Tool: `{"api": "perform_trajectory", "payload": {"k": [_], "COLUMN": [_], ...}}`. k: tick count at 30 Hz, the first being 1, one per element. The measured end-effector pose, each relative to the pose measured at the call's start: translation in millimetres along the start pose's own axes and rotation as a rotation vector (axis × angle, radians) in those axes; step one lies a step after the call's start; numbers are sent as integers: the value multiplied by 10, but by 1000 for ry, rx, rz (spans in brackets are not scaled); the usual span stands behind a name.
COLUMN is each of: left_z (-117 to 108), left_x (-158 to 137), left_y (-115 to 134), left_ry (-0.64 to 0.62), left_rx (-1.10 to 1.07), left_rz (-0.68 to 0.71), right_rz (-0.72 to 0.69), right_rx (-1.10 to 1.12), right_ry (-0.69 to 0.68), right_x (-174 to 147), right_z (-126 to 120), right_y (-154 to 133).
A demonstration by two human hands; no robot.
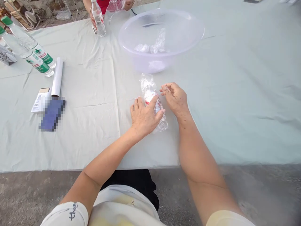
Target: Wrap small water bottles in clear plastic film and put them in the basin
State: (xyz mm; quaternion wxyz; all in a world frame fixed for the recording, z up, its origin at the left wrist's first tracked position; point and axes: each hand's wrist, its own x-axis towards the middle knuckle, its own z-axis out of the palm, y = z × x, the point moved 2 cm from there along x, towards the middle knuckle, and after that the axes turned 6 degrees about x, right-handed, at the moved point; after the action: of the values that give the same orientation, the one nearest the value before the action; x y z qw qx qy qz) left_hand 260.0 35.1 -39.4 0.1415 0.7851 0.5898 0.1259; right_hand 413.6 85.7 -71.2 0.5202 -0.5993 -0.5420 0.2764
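In front of me a small clear bottle with a red and white label [149, 94] lies on its side, in crinkled transparent plastic film. My left hand [144, 116] rests across it with fingers spread, the thumb on its right side and the index finger over the label. The lower part of the bottle is partly covered by this hand. Just right of the bottle, my right hand [175, 97] is raised with thumb and fingertips closed in a pinch. Whether any film is between those fingertips is too small to tell.
Beyond the bottle stands a translucent basin [152, 64] with crumpled clear plastic inside. Across the table, another person's hand [93, 20] holds an upright bottle [98, 20]. To the left are green-capped bottles [44, 55], a white roll [57, 77], a white box [40, 100] and a blurred blue item [52, 114].
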Motion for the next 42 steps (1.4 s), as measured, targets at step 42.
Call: {"api": "perform_trajectory", "payload": {"k": [42], "left_z": [-115], "left_x": [-125], "left_y": [-1641], "left_ry": [489], "left_rx": [-1170], "left_rz": [-190], "right_rz": [-491], "right_rx": [102], "right_ry": [-125], "right_x": [-817], "right_z": [1673], "right_y": [-1564]}}
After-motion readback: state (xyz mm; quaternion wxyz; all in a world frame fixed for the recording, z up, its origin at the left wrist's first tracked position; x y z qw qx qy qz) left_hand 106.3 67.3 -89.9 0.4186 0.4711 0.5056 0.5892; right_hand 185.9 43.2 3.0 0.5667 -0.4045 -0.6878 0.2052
